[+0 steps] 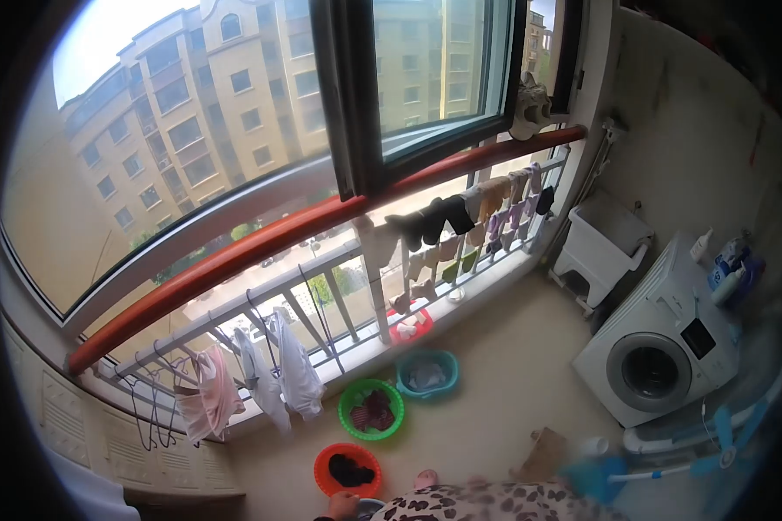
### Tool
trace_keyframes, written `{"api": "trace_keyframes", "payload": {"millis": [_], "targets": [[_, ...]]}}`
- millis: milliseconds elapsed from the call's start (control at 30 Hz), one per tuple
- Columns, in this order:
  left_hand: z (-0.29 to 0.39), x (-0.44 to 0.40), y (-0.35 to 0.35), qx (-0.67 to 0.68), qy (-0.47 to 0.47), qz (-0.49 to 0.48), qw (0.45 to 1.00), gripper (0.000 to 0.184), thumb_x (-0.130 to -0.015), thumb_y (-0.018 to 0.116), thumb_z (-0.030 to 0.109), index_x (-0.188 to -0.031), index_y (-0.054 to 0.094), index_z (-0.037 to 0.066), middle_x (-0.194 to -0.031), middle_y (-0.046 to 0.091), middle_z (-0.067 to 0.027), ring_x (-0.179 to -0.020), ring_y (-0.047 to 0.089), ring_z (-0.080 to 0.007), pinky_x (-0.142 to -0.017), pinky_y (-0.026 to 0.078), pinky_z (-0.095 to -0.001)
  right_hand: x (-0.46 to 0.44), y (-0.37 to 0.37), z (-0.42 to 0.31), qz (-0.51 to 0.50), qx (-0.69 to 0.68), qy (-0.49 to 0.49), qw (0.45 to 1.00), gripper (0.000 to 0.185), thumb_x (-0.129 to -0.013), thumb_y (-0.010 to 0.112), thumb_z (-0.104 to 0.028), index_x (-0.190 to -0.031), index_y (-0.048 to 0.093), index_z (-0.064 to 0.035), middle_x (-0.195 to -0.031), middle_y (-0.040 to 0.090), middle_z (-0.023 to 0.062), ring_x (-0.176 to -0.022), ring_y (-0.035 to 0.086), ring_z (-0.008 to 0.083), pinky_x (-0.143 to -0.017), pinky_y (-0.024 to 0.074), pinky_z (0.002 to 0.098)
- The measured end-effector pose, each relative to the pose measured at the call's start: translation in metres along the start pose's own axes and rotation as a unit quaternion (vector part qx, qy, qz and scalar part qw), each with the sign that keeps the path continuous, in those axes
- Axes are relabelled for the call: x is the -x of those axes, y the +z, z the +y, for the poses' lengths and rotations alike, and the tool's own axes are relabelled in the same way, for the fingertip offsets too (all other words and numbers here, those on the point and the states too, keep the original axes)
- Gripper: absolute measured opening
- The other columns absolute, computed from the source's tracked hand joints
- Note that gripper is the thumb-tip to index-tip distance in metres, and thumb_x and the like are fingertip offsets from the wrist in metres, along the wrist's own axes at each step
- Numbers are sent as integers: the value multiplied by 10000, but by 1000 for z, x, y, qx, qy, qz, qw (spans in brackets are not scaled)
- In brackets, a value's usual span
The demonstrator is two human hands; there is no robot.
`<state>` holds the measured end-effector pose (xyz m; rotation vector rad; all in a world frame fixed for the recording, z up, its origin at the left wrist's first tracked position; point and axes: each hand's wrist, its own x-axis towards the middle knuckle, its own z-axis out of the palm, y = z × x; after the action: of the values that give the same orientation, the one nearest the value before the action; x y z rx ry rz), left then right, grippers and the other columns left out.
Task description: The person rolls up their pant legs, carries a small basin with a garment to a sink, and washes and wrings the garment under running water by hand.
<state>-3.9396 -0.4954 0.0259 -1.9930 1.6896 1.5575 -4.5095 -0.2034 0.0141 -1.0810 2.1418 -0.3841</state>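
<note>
At the bottom edge my left hand (343, 505) is closed on the rim of a bluish basin (370, 504), which is mostly cut off by the frame and my leopard-print clothing (495, 504). My right hand does not show. Just beyond the left hand, an orange-red basin (322, 483) holds dark cloth (351, 471). Farther along the floor stand a green basin (399, 422) with dark reddish clothes (374, 412) and a teal basin (453, 379) with greyish cloth in it. A small red basin (421, 332) with white items sits by the railing.
Socks (495, 200) and dark garments hang over the railing (347, 252). Pale clothes (291, 365) and hangers (148, 408) hang lower left. A window sash (434, 78) swings inward above. At right stand a white sink (604, 239), a washing machine (660, 339) and a blue fan (726, 451).
</note>
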Motion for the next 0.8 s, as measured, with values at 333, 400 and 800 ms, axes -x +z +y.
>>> {"api": "trace_keyframes", "payload": {"millis": [333,400,800], "targets": [[20,-16,-15,129,-83,19,988,257,-818,606,230,-918,637,-5,-704,628,-80,-586,605,-151,-503,487,-289,12,3,16,-48,-104,24,993,237,-765,629,-233,-882,627,-28,-745,666,92,-619,656,172,-614,512,292],[19,-20,-12,113,-98,6,989,253,-819,605,224,-914,637,-8,-709,628,-81,-594,607,-151,-502,487,-283,11,6,27,-60,-91,56,992,242,-768,624,-231,-887,624,-21,-761,666,101,-607,649,181,-617,513,299],[108,-70,26,-20,-204,-113,972,319,-832,610,220,-1096,567,46,-979,579,-176,-953,547,-271,-821,435,-395,-140,-90,-36,-8,-258,230,938,218,-783,576,-237,-893,635,-58,-698,642,97,-625,628,221,-589,497,342]]}}
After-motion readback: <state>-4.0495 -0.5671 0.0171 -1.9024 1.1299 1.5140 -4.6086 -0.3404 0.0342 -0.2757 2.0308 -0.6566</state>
